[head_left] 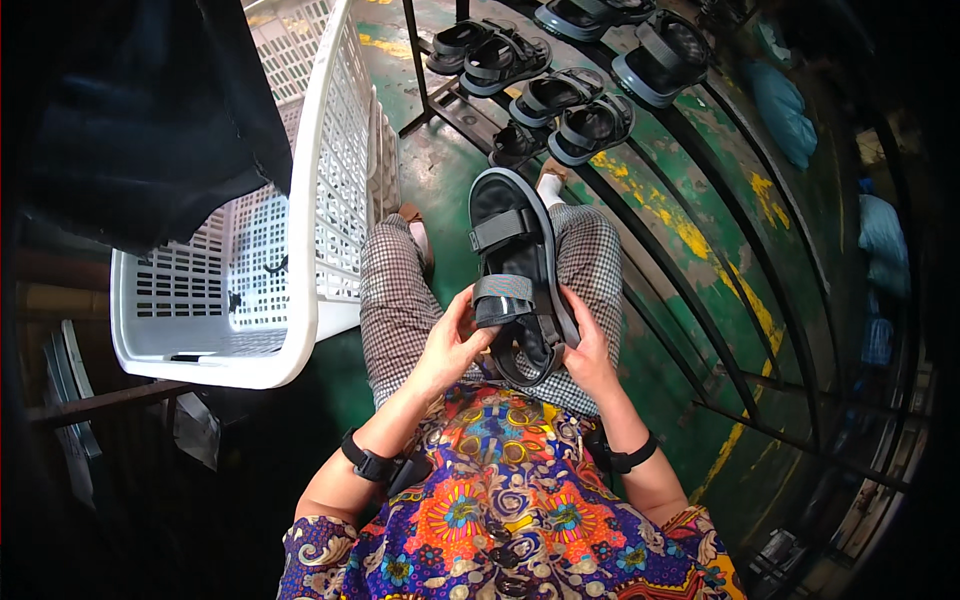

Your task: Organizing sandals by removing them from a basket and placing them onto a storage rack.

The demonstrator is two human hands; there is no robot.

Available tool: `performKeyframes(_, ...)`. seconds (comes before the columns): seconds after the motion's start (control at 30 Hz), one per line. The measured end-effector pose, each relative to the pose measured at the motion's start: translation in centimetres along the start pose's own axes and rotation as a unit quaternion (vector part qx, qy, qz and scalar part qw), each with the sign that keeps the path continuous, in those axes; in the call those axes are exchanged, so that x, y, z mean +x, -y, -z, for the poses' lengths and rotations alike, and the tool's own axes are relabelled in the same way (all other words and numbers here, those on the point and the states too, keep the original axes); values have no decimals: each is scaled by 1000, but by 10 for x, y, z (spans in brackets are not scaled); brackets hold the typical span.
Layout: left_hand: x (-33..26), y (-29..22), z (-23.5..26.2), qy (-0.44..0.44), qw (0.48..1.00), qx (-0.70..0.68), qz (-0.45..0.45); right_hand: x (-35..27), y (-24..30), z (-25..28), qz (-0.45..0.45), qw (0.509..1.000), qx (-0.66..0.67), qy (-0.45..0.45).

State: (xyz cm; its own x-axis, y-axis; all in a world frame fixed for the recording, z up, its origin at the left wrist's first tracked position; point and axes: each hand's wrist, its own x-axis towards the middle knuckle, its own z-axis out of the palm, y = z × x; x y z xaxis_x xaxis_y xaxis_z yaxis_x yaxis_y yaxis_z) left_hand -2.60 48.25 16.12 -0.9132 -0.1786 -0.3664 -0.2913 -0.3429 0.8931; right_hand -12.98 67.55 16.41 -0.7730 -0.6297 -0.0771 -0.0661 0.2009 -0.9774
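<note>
One black strap sandal [519, 272], toe pointing away, long axis running between my left hand [452, 346] and right hand [591, 350], both gripping its rear half.

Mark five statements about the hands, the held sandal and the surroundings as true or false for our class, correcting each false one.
1. The left hand and right hand hold one black-and-grey strapped sandal. True.
2. The large white perforated plastic basket stands on the person's right. False: it stands on the left.
3. Several dark strapped sandals rest on the black metal rack. True.
4. The forearm bands are white. False: they are black.
5. The fabric trousers are checked. True.
</note>
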Motion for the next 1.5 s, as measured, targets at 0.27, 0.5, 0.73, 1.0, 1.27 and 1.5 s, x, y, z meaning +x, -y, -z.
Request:
performKeyframes(0.27, -1, 11, 5, -23, 999, 34, -29, -2, 3, -11, -131, 976, 170, 29)
performKeyframes(0.5, -6, 12, 4, -30, 995, 80, -48, -7, 6, -12, -149, 961, 231, 11)
performKeyframes(0.73, -52, -57, 19, 38, 979, 199, -24, -13, 2, -9, -219, 929, 298, 0)
performKeyframes(1.0, -95, -212, 169, -160, 891, 383, -182, -23, -46, 52, -212, 934, 261, -121)
performKeyframes(1.27, 6, -185, 336, -59, 705, 701, 89, 34, -113, 107, -188, 965, 177, -30)
performKeyframes(1.5, 84, -26, 327, 106, 639, 714, 266, 3, -133, 150, -172, 982, 70, -19)
